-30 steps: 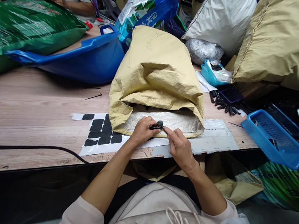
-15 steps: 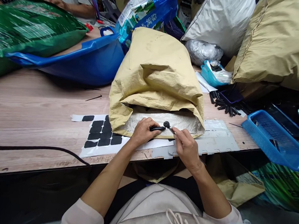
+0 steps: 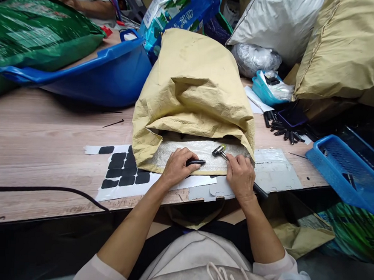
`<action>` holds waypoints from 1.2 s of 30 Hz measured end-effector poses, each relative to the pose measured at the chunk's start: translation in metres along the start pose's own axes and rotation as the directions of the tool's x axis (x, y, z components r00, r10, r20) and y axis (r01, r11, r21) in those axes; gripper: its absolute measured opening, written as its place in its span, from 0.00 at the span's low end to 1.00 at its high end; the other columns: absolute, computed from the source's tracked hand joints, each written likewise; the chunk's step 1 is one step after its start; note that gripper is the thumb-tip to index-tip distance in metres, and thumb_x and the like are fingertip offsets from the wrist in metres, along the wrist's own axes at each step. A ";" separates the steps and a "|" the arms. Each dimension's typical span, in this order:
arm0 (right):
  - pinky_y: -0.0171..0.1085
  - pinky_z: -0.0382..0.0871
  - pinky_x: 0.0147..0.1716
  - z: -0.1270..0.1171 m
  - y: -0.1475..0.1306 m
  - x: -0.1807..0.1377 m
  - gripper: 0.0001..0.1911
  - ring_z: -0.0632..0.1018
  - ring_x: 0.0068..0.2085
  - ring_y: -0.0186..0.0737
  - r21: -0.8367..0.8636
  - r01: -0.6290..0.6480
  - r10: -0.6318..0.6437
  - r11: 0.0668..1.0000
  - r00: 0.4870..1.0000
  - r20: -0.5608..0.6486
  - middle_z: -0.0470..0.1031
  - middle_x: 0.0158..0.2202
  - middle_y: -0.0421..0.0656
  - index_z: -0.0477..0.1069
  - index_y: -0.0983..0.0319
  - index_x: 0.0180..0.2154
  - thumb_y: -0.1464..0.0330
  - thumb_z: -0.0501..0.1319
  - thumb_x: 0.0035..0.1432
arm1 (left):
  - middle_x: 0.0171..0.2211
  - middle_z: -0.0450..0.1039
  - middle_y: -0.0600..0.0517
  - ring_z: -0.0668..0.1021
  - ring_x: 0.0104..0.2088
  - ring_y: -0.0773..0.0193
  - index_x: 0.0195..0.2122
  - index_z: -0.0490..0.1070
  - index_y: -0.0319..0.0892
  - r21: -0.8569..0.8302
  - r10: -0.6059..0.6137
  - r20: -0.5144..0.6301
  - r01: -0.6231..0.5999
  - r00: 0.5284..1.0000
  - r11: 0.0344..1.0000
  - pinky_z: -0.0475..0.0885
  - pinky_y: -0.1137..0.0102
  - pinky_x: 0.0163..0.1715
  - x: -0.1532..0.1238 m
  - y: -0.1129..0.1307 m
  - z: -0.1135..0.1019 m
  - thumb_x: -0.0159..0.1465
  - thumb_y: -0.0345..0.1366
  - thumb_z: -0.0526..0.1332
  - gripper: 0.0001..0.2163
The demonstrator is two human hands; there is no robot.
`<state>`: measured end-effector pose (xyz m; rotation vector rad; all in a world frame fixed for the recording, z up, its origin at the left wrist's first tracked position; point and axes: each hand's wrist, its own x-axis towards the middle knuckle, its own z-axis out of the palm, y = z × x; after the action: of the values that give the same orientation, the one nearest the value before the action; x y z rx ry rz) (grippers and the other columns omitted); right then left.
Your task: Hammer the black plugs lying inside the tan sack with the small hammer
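My left hand is closed on a short black tube-like piece, which points right from between thumb and fingers. In my right hand is a small hammer; its dark, shiny head lies to the left of my fingers and its black grip comes out below the hand. The hammer head is a little above and to the right of the black piece, apart from it. Both hands are at the mouth of a tan paper sack, over its silvery inner lining.
Black rounded stickers on a white sheet lie left of the sack. A grey board and a blue basket are to the right, with several black pieces behind. A blue basin stands left. Across the table is another person's arm.
My right hand has turned the hammer, so its head now lies sideways, farther right and away from the black piece. My left hand keeps its hold. The view has shifted slightly.
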<state>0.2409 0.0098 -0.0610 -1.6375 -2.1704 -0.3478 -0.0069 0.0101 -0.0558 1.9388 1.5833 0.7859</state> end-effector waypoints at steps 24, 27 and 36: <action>0.43 0.60 0.42 -0.005 -0.006 0.003 0.17 0.69 0.46 0.50 -0.032 -0.043 0.047 0.999 0.989 0.138 0.74 0.43 0.49 0.75 0.58 0.57 0.68 0.57 0.70 | 0.40 0.78 0.47 0.74 0.43 0.54 0.42 0.75 0.46 -0.148 0.068 0.082 -0.056 0.994 0.987 0.68 0.60 0.47 -0.043 0.037 -0.012 0.74 0.45 0.52 0.14; 0.43 0.60 0.41 -0.005 -0.006 0.004 0.17 0.69 0.45 0.50 -0.037 -0.041 0.046 0.998 0.990 0.132 0.74 0.42 0.49 0.75 0.58 0.57 0.68 0.57 0.70 | 0.40 0.80 0.50 0.78 0.40 0.57 0.44 0.76 0.47 -0.346 0.123 0.398 0.025 0.909 0.938 0.70 0.65 0.44 -0.086 0.057 -0.006 0.74 0.48 0.54 0.15; 0.43 0.60 0.43 -0.004 -0.006 0.004 0.18 0.68 0.46 0.50 -0.034 -0.043 0.047 0.999 0.991 0.128 0.73 0.43 0.49 0.75 0.58 0.58 0.68 0.56 0.70 | 0.55 0.80 0.46 0.80 0.55 0.47 0.57 0.75 0.51 0.060 -0.331 0.583 0.367 0.742 0.928 0.73 0.59 0.53 -0.133 -0.014 0.102 0.70 0.41 0.56 0.17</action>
<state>0.2349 0.0097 -0.0552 -1.7678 -2.2275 -0.2702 0.0363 -0.1203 -0.1528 1.5492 1.4336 0.0491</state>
